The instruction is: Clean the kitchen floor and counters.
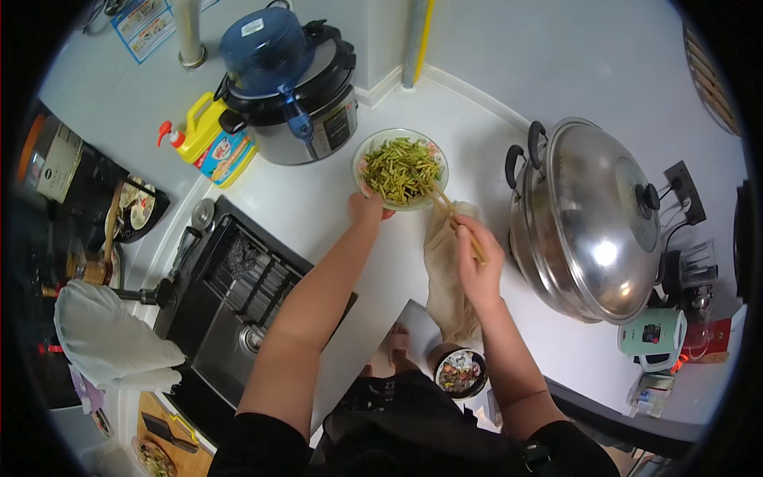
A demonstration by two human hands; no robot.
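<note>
My left hand [368, 207] grips the near rim of a floral-patterned bowl [359, 154] at the back of the white counter. Chopped green vegetable stems [398, 167] heap up inside it. Between the fingers of my right hand [478, 259] is a pair of wooden chopsticks [442, 201], their tips among the stems at the bowl's near right side. A beige cloth [444, 271] lies on the counter below the bowl and hangs over the front edge, partly behind my right hand.
An electric pressure cooker [298, 140] carries a blue plastic container [262, 50]. Beside it stands a yellow detergent jug [220, 143]. The black sink [226, 352] is left, a large lidded steel pot [596, 226] right. A waste bin [459, 372] stands on the floor below.
</note>
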